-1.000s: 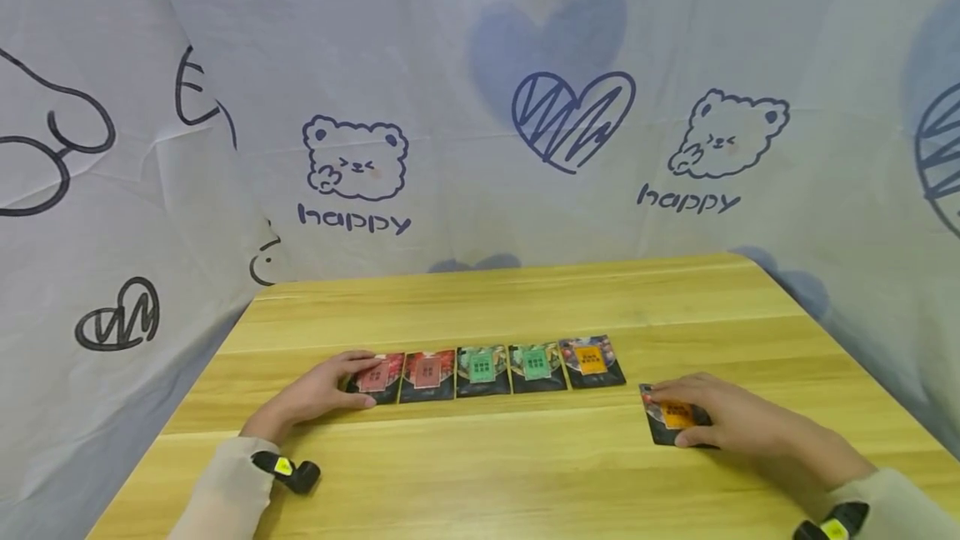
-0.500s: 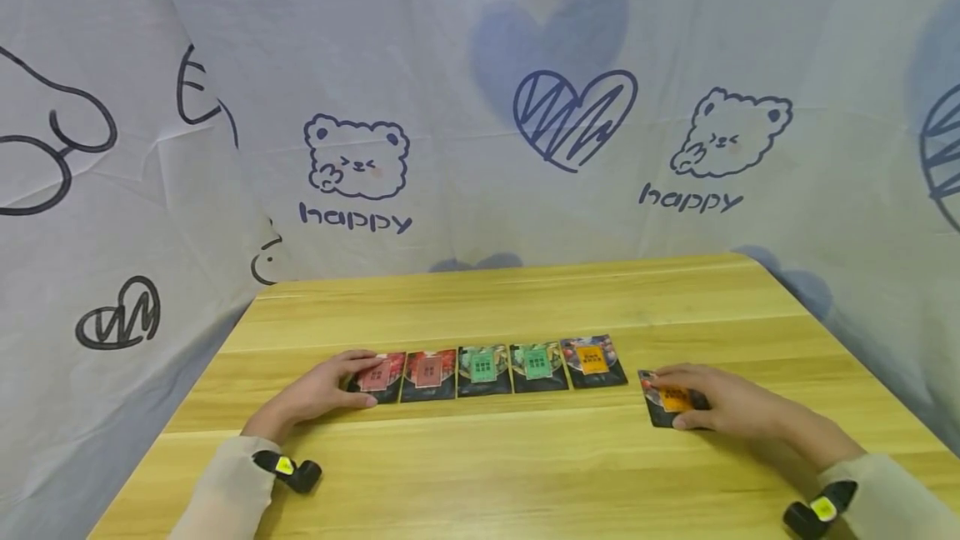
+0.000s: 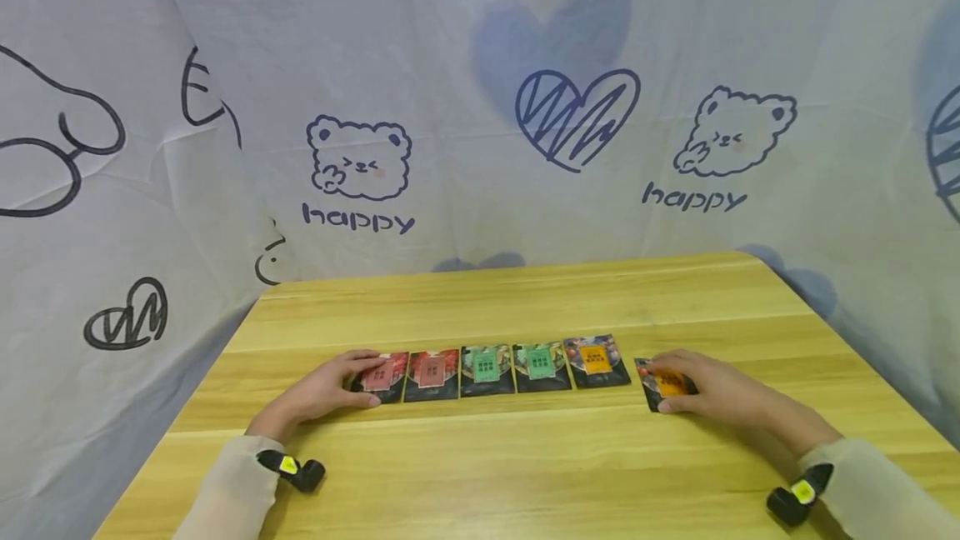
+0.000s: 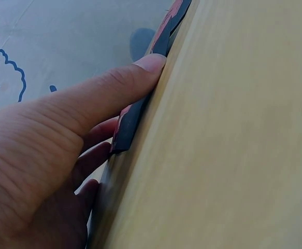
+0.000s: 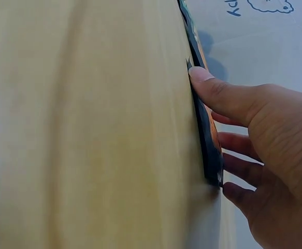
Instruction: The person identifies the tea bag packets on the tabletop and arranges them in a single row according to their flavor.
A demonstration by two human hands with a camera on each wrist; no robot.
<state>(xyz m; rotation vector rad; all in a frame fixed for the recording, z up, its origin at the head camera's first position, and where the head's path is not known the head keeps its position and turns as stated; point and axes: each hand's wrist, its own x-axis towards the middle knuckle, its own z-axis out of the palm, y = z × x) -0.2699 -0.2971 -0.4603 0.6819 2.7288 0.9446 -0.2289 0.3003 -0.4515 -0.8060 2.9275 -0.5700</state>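
Note:
Five flat food packets lie in a row: a red-label packet [image 3: 381, 377] at the left end, another red-label packet [image 3: 432, 375], two green-label packets, one of them [image 3: 487, 369] in the middle, and an orange-label packet [image 3: 597, 361] at the right end. My left hand [image 3: 324, 390] rests at the left-end packet, its straight thumb along the near edge and a finger at the far edge. A second orange-label packet [image 3: 667, 384] is held between thumb and fingers of my right hand [image 3: 712, 390], which covers its right part. In the right wrist view that packet [image 5: 206, 135] lies close over the table.
The wooden table [image 3: 480, 473] reaches to a printed cloth [image 3: 465, 90] at the back and sides. A small gap separates the held packet from the row's right end. Each wrist wears a black strap; the right strap [image 3: 801, 494] is near the front.
My right hand has brought the orange-label packet leftward and away from me, closer to the row's right end. My left hand and the row have stayed put.

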